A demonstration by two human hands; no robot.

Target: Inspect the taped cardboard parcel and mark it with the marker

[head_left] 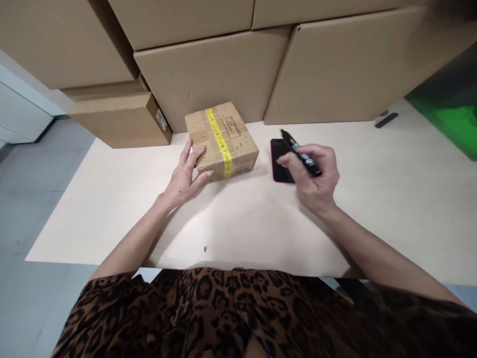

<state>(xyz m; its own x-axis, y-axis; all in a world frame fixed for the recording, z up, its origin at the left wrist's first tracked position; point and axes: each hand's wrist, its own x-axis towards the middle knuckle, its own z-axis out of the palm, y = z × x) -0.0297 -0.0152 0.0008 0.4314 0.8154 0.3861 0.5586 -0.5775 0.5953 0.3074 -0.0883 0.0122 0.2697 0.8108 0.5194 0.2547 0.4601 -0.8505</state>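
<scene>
Two hands are at work on a pale tabletop [238,233]. The left hand [182,181] rests against one cardboard parcel [222,141] with its fingers [196,156] spread, their tips on the parcel's near corner. The parcel sits flat near the table's back edge, crossed by one strip of yellow tape [219,141]. The right hand [316,176] pinches one black marker [302,155] between thumb and curled fingers, holding it over one black phone [280,160] with a red edge; whether hand and phone touch, you can't tell. Behind them stand five large cartons [210,84] — plus one smaller carton [121,119] at left.
</scene>
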